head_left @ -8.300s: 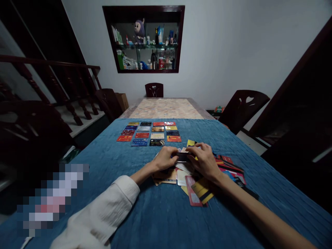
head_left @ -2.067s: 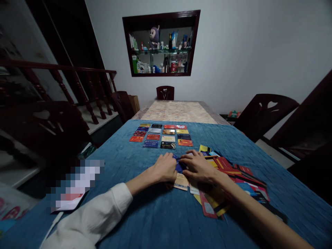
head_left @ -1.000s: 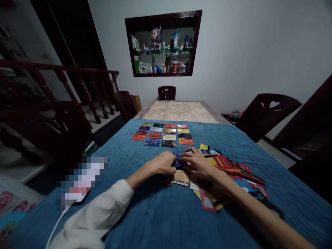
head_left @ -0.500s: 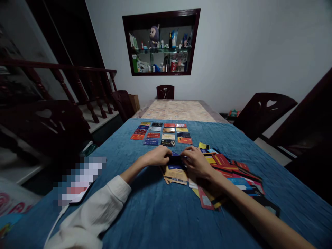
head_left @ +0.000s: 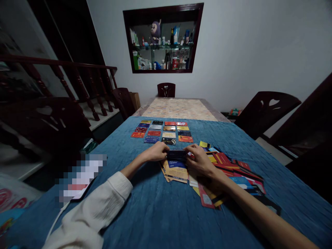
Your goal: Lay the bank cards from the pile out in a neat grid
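Between my two hands a dark card point(head_left: 176, 154) is held up by its short ends. My left hand point(head_left: 157, 151) pinches its left end, and my right hand point(head_left: 199, 158) pinches the right end. Under and in front of it lie a blue card point(head_left: 177, 164) and several tan cards point(head_left: 176, 175), overlapping. To the right, partly beneath my right forearm, spreads a loose heap of mostly red cards point(head_left: 223, 159). Beyond my hands, cards lie in rows, among them a black card point(head_left: 168, 141) and an orange card point(head_left: 185, 139).
A blue cloth point(head_left: 150, 214) covers the near table. A pixelated phone point(head_left: 85, 178) with a white cable point(head_left: 55, 221) lies at the left. Dark wooden chairs point(head_left: 264, 110) stand around the table. A shelf niche point(head_left: 163, 41) is set in the far wall.
The dark card has tipped so that more of its face shows, where before it looked like a thin edge. Both hands still grip its ends. The view has shifted slightly.
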Demonstrator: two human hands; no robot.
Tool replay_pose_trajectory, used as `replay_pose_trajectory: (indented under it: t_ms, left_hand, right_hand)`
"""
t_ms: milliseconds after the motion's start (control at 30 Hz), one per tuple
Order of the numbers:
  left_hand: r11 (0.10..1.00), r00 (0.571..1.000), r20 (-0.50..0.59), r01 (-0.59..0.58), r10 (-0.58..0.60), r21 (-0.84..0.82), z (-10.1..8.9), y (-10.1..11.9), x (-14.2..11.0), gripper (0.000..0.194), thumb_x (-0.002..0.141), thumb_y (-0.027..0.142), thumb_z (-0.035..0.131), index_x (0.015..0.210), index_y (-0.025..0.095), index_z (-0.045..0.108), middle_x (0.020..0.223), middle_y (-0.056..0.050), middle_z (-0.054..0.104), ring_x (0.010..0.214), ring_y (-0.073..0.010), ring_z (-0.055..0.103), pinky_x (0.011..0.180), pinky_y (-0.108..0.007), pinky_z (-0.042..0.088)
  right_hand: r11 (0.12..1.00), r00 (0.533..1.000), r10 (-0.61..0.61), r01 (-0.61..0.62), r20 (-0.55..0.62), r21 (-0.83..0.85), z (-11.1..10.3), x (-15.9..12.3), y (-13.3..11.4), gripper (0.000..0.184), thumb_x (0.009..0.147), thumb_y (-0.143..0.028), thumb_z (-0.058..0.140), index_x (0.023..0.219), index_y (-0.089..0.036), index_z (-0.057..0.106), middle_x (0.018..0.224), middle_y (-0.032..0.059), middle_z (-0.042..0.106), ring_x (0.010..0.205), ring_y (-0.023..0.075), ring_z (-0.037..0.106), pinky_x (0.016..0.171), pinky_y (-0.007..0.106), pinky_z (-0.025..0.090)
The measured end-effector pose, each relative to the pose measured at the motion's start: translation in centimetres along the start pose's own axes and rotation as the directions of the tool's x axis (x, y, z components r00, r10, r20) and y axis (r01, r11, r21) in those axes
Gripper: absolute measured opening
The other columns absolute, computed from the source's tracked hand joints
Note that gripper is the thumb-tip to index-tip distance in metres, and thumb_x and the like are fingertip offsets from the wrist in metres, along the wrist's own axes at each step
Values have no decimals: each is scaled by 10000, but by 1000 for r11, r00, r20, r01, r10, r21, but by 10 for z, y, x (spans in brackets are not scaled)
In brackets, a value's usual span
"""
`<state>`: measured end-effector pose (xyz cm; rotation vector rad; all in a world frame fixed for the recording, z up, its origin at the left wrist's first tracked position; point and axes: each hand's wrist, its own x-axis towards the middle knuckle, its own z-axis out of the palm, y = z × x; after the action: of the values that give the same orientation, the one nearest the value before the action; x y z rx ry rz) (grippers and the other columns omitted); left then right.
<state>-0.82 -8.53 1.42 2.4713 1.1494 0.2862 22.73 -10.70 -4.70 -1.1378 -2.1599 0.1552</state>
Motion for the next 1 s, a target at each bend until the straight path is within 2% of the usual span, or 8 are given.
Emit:
replay_pose_trajectory:
  t_ms: [233,433,667,833,1000]
  left_hand:
    - [1000,1000,-17,-12,12,-29,2,0,1,199,666,34,453,606,119,623,528,39,483,567,-101,417,540,-214,267]
    - [999,999,-26,-44,44,-14,6,-1,3,223,706,53,478,708,104,696,636,5,633,632,-121,517,584,-205,329]
    - [993,994,-67,-87,82,-82,6,1,2,272,757,84,511,888,112,747,817,-26,735,750,-150,623,684,-211,428]
    - [985,972,-221,-112,81,-132,3,10,1,290,777,128,586,1032,142,725,936,-39,744,839,-156,653,743,-229,474]
    - [968,932,-357,-142,60,-206,5,22,1,260,770,182,656,1025,155,706,973,-45,733,837,-149,648,743,-242,497]
  right_hand:
    - [1000,1000,9,-10,-11,-14,0,-1,1,202,839,-153,518,987,-204,645,925,73,665,914,227,582,801,359,440]
    - [999,998,31,-33,-54,-34,2,0,2,145,887,-224,512,983,-204,618,915,73,650,866,220,583,777,344,434]
    - [995,986,-65,52,-153,-86,-7,4,-3,179,920,-199,482,1018,-198,632,922,90,668,897,241,563,767,355,418]
    - [960,974,-163,119,-160,-254,-19,6,-13,252,966,-239,458,1096,-243,674,927,80,675,937,252,512,806,388,375]
    - [933,967,-214,162,-134,-323,-26,7,-20,294,967,-237,467,1148,-305,689,940,70,684,981,261,484,890,444,338]
